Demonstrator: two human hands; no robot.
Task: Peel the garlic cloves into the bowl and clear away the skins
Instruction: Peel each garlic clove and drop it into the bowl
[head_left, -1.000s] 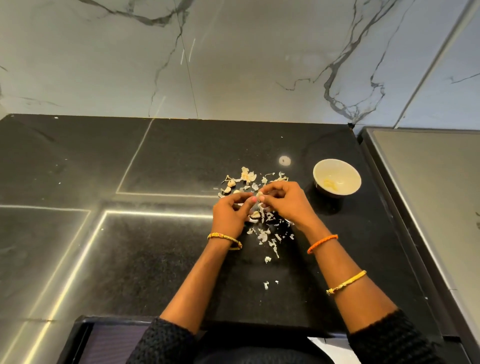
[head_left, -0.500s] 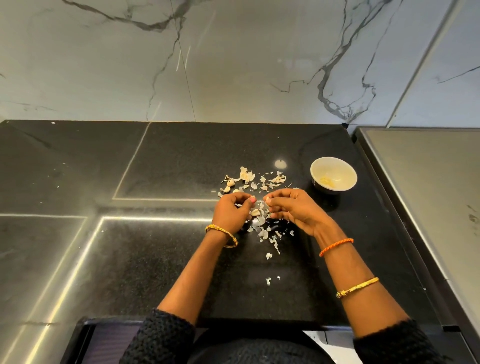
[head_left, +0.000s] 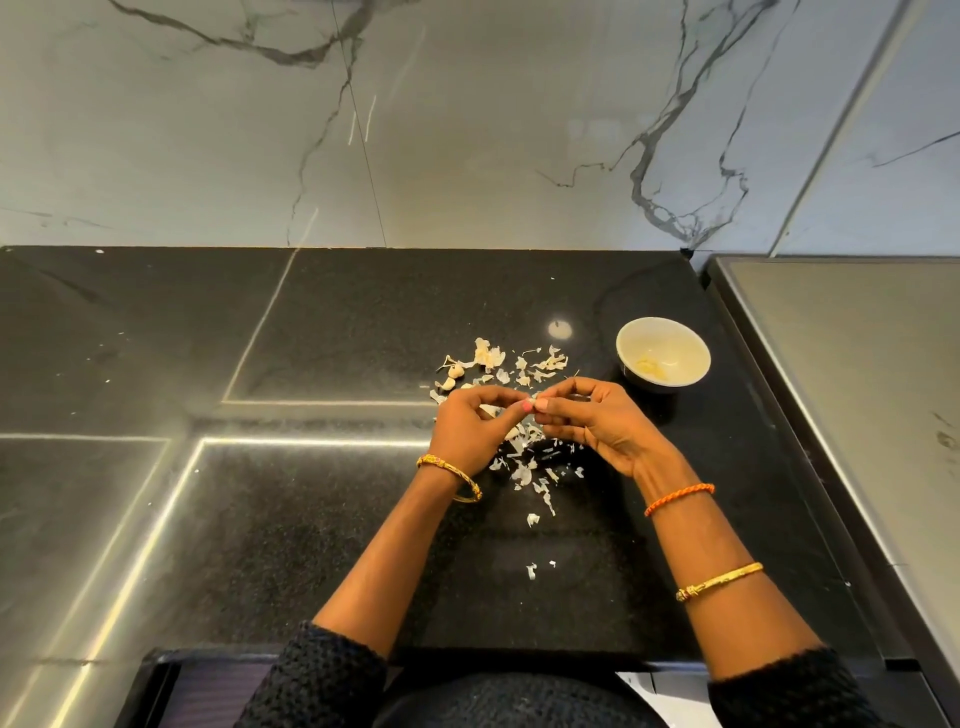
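Note:
My left hand (head_left: 470, 428) and my right hand (head_left: 597, 423) meet fingertip to fingertip above the black counter (head_left: 311, 519), pinching a small garlic clove (head_left: 534, 406) that is almost wholly hidden between them. Pale garlic skins (head_left: 524, 467) lie scattered under and below the hands, with more skins (head_left: 540, 361) just beyond them. Two unpeeled cloves (head_left: 453, 375) sit at the left end of that far pile. A cream bowl (head_left: 663, 351) stands to the right of the skins, holding some peeled garlic at its bottom.
A marble wall (head_left: 467, 130) rises behind the counter. A grey steel surface (head_left: 857, 389) adjoins the counter on the right, past the bowl. The counter's near edge runs just in front of my sleeves, with a white paper corner (head_left: 660, 691) below it.
My hands stay together on the clove; the fingers have shifted slightly as they work at it. The camera has tilted a little.

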